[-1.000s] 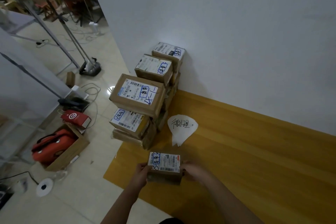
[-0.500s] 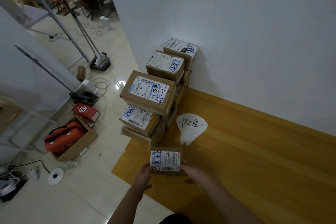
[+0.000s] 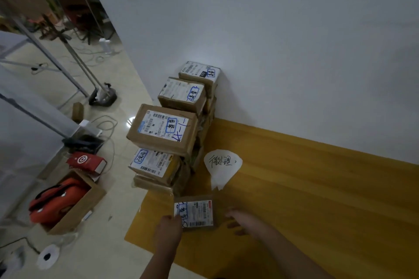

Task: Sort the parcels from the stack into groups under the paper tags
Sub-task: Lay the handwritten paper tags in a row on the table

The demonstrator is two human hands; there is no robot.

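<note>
A small brown parcel (image 3: 197, 213) with a white shipping label lies flat on the yellow mat (image 3: 317, 188), just below the white paper tag (image 3: 223, 165) with handwriting. My left hand (image 3: 169, 231) grips the parcel's left edge. My right hand (image 3: 244, 219) hovers just right of the parcel, fingers apart and off it. The stack of labelled cardboard parcels (image 3: 163, 127) stands at the mat's left end against the wall, several boxes high.
A white wall (image 3: 272, 41) runs behind the mat. On the tiled floor to the left are an open cardboard box with an orange bag (image 3: 56, 201), a red box (image 3: 87, 162), loose cables, and a stand base (image 3: 103, 97).
The small parcel has gone down from the air onto the mat under the tag. My right hand has let go and drawn a little to the right. The camera has moved closer.
</note>
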